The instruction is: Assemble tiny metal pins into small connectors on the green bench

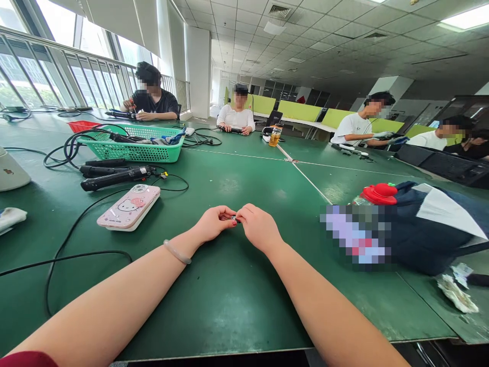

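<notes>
My left hand [214,223] and my right hand [259,227] meet over the middle of the green table [229,295]. Both are closed in a pinch around a tiny dark part [235,219] held between the fingertips; it is too small to name. A pale bangle [177,252] circles my left wrist. Both forearms rest low over the table's near edge.
A pink phone [129,206] lies left of my hands, near black handheld tools [114,177] with trailing cables. A green basket [133,142] stands behind them. A dark bag [431,224] with a red-capped bottle [378,194] sits at right. Several people work at the far side.
</notes>
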`<action>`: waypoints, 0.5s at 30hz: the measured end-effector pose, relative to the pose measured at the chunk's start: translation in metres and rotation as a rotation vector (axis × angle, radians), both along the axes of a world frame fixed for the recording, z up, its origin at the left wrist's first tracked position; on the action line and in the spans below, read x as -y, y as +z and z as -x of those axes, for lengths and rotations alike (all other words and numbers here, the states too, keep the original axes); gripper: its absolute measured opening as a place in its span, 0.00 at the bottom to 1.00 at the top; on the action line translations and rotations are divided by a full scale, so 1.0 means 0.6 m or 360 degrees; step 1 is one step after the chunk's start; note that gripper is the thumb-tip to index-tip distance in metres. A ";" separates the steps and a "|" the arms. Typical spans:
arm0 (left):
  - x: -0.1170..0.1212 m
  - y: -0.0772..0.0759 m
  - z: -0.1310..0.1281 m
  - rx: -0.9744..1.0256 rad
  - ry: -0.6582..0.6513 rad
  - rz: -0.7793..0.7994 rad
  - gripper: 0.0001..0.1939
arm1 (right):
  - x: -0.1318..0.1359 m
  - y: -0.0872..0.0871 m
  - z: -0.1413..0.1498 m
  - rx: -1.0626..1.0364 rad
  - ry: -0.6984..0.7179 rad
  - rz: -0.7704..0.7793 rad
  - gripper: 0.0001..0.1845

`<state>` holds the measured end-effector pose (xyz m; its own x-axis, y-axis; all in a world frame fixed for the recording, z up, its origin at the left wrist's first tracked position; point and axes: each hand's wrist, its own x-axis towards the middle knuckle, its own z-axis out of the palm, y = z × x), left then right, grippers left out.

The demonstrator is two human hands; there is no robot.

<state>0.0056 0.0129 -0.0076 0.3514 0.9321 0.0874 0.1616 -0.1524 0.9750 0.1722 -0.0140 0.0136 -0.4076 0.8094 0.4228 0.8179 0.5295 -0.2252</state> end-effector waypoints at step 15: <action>0.006 0.009 -0.001 -0.0009 0.0011 0.0013 0.15 | -0.005 -0.007 0.003 -0.0733 -0.0121 0.0385 0.07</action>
<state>0.0061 0.0092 -0.0019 0.3453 0.9353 0.0779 0.1682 -0.1433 0.9753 0.1703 -0.0113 0.0091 -0.1598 0.9261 0.3418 0.6395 0.3608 -0.6789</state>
